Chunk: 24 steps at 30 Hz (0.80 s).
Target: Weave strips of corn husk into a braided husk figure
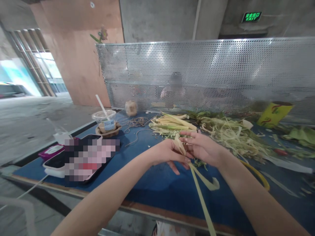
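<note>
My left hand (168, 152) is closed in a pinch on a pale, folded corn husk (180, 146) above the middle of the blue table. Long narrow husk strips (200, 196) trail below the fingers toward the table's front edge, one of them curling to the right. Opposite it, my right hand (204, 147) has its fingers stretched out beside the folded husk, touching or nearly touching it. Some fingertips overlap, so the exact contact is hidden. Just beyond the hands lies a stack of yellow-green husk leaves (172, 122).
A heap of shredded husks (228, 134) spreads over the right side, near a yellow packet (275, 114). On the left are a cup with a straw (105, 120), a phone (86, 144) and a purple container (50, 151). A perforated metal screen (197, 72) stands along the back.
</note>
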{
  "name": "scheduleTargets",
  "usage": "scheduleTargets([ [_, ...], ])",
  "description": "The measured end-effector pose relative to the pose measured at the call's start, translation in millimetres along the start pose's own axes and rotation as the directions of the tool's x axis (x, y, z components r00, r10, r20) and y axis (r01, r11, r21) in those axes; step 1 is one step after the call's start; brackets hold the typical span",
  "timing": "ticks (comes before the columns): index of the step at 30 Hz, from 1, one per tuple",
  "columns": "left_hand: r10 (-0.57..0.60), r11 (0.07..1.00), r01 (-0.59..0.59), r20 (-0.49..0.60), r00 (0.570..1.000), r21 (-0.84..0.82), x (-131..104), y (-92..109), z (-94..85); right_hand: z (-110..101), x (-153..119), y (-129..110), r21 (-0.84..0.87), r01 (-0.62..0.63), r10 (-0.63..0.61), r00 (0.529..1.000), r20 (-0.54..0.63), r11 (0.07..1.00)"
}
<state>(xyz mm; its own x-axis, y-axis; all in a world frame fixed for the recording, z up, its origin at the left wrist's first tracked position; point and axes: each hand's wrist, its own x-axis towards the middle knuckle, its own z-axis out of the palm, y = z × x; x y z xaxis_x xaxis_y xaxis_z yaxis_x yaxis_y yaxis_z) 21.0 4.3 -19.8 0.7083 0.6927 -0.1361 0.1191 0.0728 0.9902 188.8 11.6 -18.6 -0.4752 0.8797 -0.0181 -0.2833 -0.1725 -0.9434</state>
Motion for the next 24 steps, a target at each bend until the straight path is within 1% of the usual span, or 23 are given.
scheduleTargets([
  [2, -0.012, 1.000, 0.012, 0.000, 1.000, 0.001, 0.2, -0.5, -0.1, 0.8, 0.1, 0.7, 0.003, -0.006, 0.006, 1.000, 0.006, 1.000],
  [5, -0.016, 1.000, 0.016, 0.008, 1.000, 0.002, 0.7, -1.9, -0.1, 1.9, 0.2, 0.9, 0.019, 0.008, -0.007, 1.000, -0.018, 1.000],
  [8, -0.025, 1.000, 0.025, 0.014, 1.000, -0.011, 1.5, -4.1, -0.9, 2.9, 0.9, 0.1, 0.095, 0.013, -0.011, 1.000, -0.027, 0.995],
  [10, -0.031, 0.999, 0.031, 0.017, 0.999, -0.018, 1.6, -4.9, -1.6, 3.8, 1.3, -1.5, 0.157, 0.046, -0.042, 0.999, -0.026, 0.987],
  [12, -0.024, 0.999, 0.024, 0.027, 0.999, -0.022, 1.2, -4.5, -2.1, 4.4, 1.3, -4.1, 0.195, 0.113, -0.106, 0.993, -0.045, 0.974],
  [14, -0.014, 1.000, 0.015, 0.027, 1.000, -0.027, 0.3, -3.2, -2.3, 3.4, 1.6, -6.7, 0.222, 0.225, -0.203, 0.972, -0.117, 0.949],
  [16, -0.008, 0.999, 0.008, 0.017, 1.000, -0.032, -0.6, -1.2, -2.4, -1.5, 3.2, -7.9, 0.226, 0.333, -0.286, 0.933, -0.219, 0.915],
  [18, 0.007, 0.999, -0.007, -0.016, 1.000, -0.039, -1.0, 0.8, -3.2, -11.5, 6.7, -6.9, 0.162, 0.387, -0.333, 0.899, -0.286, 0.908],
  [19, 0.022, 0.999, -0.024, -0.039, 0.999, -0.046, -1.1, 1.7, -4.2, -18.2, 8.9, -5.8, 0.087, 0.394, -0.354, 0.886, -0.299, 0.915],
  [20, 0.042, 0.997, -0.045, -0.064, 0.997, -0.055, -1.0, 2.7, -5.6, -25.4, 11.3, -4.4, -0.024, 0.406, -0.392, 0.863, -0.320, 0.914],
  [21, 0.062, 0.995, -0.069, -0.093, 0.994, -0.066, -0.8, 3.7, -7.6, -32.6, 13.5, -3.2, -0.174, 0.424, -0.458, 0.821, -0.340, 0.889],
  [22, 0.081, 0.993, -0.091, -0.118, 0.990, -0.076, -0.6, 4.7, -10.0, -39.0, 15.2, -2.4, -0.365, 0.434, -0.557, 0.743, -0.372, 0.823],
  [23, 0.096, 0.991, -0.109, -0.142, 0.985, -0.083, -0.6, 5.7, -12.7, -43.9, 16.2, -2.0, -0.548, 0.422, -0.667, 0.634, -0.391, 0.722],
  [24, 0.104, 0.989, -0.120, -0.166, 0.981, -0.087, -0.6, 6.6, -15.6, -47.0, 16.4, -2.1, -0.613, 0.413, -0.714, 0.580, -0.392, 0.673],
])
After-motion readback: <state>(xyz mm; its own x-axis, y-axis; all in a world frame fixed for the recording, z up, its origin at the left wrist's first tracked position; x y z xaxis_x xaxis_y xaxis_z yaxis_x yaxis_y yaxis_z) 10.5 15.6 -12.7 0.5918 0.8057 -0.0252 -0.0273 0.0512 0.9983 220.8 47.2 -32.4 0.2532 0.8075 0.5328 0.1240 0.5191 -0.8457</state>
